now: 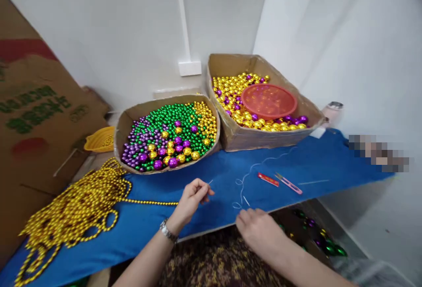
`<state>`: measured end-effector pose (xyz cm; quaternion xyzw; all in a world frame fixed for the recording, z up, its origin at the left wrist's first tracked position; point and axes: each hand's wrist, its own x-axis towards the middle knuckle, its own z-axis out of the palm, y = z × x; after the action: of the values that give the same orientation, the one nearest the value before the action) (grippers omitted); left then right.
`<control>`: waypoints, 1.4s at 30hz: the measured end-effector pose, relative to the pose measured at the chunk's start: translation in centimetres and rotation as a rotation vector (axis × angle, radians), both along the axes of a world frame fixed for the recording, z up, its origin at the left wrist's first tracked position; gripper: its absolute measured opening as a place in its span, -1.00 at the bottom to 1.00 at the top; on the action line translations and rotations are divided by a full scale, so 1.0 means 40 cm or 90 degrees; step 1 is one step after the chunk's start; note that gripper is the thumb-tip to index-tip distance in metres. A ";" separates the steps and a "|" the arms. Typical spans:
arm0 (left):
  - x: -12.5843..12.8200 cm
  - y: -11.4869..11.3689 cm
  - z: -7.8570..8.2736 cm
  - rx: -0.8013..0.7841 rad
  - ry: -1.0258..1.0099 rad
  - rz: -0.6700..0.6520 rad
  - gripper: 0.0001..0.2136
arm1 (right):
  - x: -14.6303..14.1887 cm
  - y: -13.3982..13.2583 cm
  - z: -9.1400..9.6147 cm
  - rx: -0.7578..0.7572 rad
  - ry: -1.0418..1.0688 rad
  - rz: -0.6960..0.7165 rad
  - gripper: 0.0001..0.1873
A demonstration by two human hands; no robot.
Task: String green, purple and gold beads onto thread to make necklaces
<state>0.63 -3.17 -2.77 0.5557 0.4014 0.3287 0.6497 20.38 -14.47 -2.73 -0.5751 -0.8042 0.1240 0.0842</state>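
My left hand [193, 199] rests on the blue cloth [296, 168], its fingers pinched on a thin needle [209, 183] at the end of a strand of gold beads [150, 202]. That strand runs left into a big heap of gold bead strings [75, 212]. My right hand [257, 230] lies at the table's near edge, fingers curled by the end of a thin white thread [250, 170] that loops across the cloth; what it holds is hidden.
Two cardboard boxes stand at the back: one [128, 122] with green, purple and gold beads, one [237, 137] with gold beads and a red bowl [268, 101]. A red lighter [268, 179] and pink snips [289, 183] lie on the cloth. Cardboard [36, 111] leans at left.
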 end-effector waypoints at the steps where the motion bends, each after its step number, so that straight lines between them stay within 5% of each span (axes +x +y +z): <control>1: -0.001 -0.002 0.005 -0.018 -0.022 0.001 -0.74 | -0.039 0.025 0.027 0.022 -0.013 0.048 -0.85; 4: -0.013 -0.006 0.014 -0.080 -0.085 0.014 -0.74 | -0.133 0.103 0.090 0.207 -0.134 0.248 -0.91; 8: -0.035 -0.002 0.007 -0.156 -0.161 0.077 -0.72 | -0.161 0.192 0.118 0.333 -0.162 0.295 -0.83; 12: -0.047 0.008 -0.006 -0.203 -0.207 0.070 -0.71 | -0.136 0.251 0.101 0.311 -0.132 0.256 -0.78; 18: -0.052 0.017 -0.010 -0.124 -0.126 0.020 -0.71 | -0.108 0.304 0.086 0.201 -0.057 0.275 -0.94; 26: -0.064 0.025 0.000 -0.147 -0.119 -0.007 -0.68 | -0.096 0.303 0.058 0.136 0.066 0.252 -0.74; 33: -0.098 0.030 -0.008 0.190 0.129 0.091 -0.79 | -0.109 0.280 0.025 0.042 0.301 0.121 -0.68; 42: -0.129 0.038 -0.034 0.236 0.181 0.158 -0.79 | -0.179 0.273 -0.032 0.099 0.422 0.083 -0.62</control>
<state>-4.53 -1.66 -4.12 0.6524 0.4867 0.3925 0.4282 13.20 -3.55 -4.00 -0.4429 -0.7750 0.2474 0.3768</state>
